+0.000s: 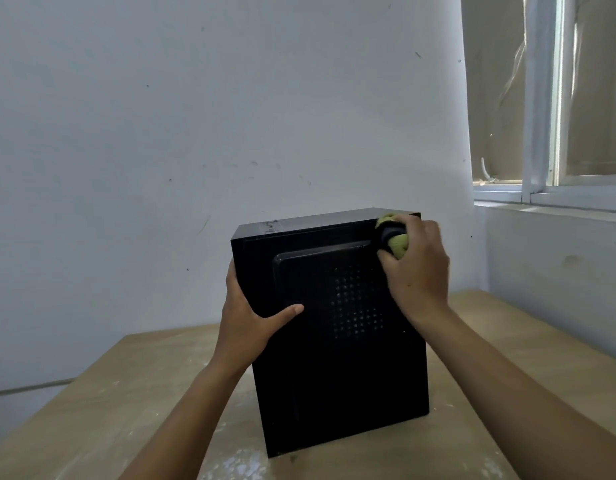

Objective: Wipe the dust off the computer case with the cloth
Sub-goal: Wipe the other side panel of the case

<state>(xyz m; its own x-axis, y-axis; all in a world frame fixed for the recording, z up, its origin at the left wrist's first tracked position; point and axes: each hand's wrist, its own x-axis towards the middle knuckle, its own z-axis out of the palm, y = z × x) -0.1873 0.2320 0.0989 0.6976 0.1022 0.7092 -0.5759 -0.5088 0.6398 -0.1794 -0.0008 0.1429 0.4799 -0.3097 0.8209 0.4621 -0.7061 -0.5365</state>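
Note:
A black computer case (334, 368) stands upright on the wooden table (91, 410), its side panel with a raised vented area facing me. My left hand (247, 317) grips the case's left edge, thumb lying across the side panel, fingers hidden behind the edge. My right hand (417, 268) holds a bunched green and grey cloth (393, 237) and presses it against the case's upper right corner.
A white wall stands close behind the table. A window (549, 98) with a white frame is at the upper right, above a ledge. The tabletop carries pale dust patches near its front edge (240, 462).

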